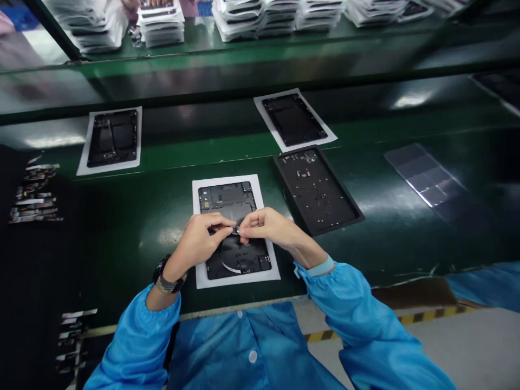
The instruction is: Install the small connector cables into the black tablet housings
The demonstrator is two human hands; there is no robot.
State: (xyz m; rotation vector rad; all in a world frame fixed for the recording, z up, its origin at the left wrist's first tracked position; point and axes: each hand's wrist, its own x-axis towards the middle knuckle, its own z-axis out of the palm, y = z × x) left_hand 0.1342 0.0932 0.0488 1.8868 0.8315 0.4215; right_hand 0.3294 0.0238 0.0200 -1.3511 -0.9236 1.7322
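Note:
Between my two hands is a small dark electronic part (235, 230), too small to name exactly. The thumb and forefinger of my left hand (203, 238) pinch its left end, and my right hand (266, 227) pinches its right end. Directly below them lies a black tablet housing (223, 197) with its inner side up. A thin pale curved strip (231, 267), perhaps a cable, shows over its lower half. White sheet (266, 190) lies under the housing. My hands hide the middle of the housing.
Right of my hands stands a black tray (341, 203) with several small parts. Two more housings (112, 138) (294, 119) lie on white sheets farther back. Clear plastic film (426, 176) is at right, flex-cable parts (36, 201) at left. Stacks (239, 19) fill the rear shelf; a person's hand shows there.

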